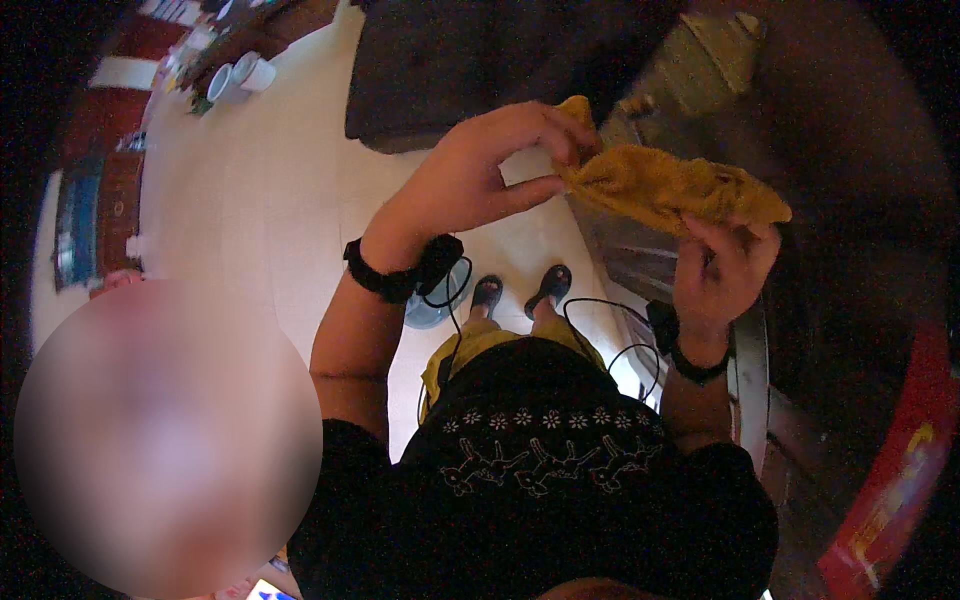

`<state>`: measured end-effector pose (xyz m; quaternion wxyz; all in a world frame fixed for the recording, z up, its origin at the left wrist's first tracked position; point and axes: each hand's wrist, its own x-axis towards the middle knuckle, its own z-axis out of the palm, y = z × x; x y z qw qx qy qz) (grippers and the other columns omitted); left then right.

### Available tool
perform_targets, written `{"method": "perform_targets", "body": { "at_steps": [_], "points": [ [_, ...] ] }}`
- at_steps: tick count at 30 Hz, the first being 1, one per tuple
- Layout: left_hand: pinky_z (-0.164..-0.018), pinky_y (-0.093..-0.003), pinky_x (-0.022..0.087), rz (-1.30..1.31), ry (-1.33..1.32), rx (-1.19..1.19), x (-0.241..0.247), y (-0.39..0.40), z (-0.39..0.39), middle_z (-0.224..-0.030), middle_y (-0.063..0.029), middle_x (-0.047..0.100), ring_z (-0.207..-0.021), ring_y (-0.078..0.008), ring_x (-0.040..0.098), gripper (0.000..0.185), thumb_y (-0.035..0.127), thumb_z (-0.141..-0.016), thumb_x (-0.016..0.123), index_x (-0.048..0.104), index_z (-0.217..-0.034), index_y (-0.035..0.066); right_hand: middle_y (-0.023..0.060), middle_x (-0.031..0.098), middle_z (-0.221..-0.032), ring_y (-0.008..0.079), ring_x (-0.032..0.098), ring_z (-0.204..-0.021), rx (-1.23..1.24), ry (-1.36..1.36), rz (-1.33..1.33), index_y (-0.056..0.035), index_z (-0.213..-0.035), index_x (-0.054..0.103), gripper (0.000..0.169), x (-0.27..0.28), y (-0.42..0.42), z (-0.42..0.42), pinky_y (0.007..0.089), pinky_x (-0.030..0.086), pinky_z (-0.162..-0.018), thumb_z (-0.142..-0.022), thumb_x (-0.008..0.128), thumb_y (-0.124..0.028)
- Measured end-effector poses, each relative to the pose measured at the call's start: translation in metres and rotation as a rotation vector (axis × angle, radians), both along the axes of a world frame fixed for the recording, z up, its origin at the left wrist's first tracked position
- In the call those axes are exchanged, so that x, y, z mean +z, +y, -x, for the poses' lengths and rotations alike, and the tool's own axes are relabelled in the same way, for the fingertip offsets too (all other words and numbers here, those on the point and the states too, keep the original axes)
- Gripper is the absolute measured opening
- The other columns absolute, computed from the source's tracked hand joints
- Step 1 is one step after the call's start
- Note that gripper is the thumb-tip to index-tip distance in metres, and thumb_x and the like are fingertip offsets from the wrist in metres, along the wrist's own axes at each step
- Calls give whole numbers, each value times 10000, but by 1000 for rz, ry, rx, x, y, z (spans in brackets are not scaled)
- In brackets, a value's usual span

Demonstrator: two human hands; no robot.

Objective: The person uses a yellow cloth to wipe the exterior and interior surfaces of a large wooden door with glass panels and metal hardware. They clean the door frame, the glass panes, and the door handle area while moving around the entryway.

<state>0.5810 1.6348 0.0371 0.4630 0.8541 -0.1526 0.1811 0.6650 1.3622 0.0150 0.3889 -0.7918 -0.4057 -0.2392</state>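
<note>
A mustard-yellow cloth (660,187), crumpled lengthwise, is stretched between my two hands at upper right. My left hand (517,161) pinches its left end between thumb and fingers, with a small corner sticking up above the fingers. Below the right part of the cloth, my right hand (724,262) grips its lower edge with the fingertips partly hidden by the fabric. Each wrist wears a black strap with a device and a cable.
A dark padded piece of furniture (465,75) stands ahead. A clear bucket or basin (435,304) is on the tiled floor beside my sandalled feet. White pots (251,73) stand at upper left. A blurred area covers the lower left. A red printed banner-like thing (892,480) is at right.
</note>
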Motion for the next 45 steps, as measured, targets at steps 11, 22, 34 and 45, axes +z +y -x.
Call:
{"method": "perform_targets", "body": {
  "at_steps": [11,22,34,45],
  "points": [
    [-823,-356,528,53,-298,-88,-39,-87,44,-1111,-94,680,-1005,-282,651,260,-38,-732,755,607,-909,82,98,558,-1052,266,560,-1002,-499,-83,-74,-162,-926,783,320,-23,-85,142,350,489,-825,-669,707,13],
    [-1063,-451,389,-94,-478,-382,-31,-106,184,-1486,-266,379,-1324,-416,443,276,34,-809,663,567,-1068,23,192,586,-1203,308,615,-1104,-886,-223,-63,-47,-950,691,199,-3,-93,357,380,530,-925,-800,673,82],
    [-1114,-508,252,-148,-414,-556,-34,-141,232,-1547,-269,238,-1395,-430,299,489,147,-803,677,539,-1234,-40,229,594,-1223,358,605,-1149,-1091,-209,-50,-24,-846,571,162,11,-89,457,434,519,-964,-790,563,129],
    [-1103,-510,246,-87,-477,-503,-35,-123,239,-1547,-262,220,-1390,-422,286,543,147,-792,696,504,-1257,-58,224,587,-1239,353,597,-1166,-1059,-186,-53,-27,-841,588,179,13,-64,463,430,499,-991,-772,565,135]
  ]
}}
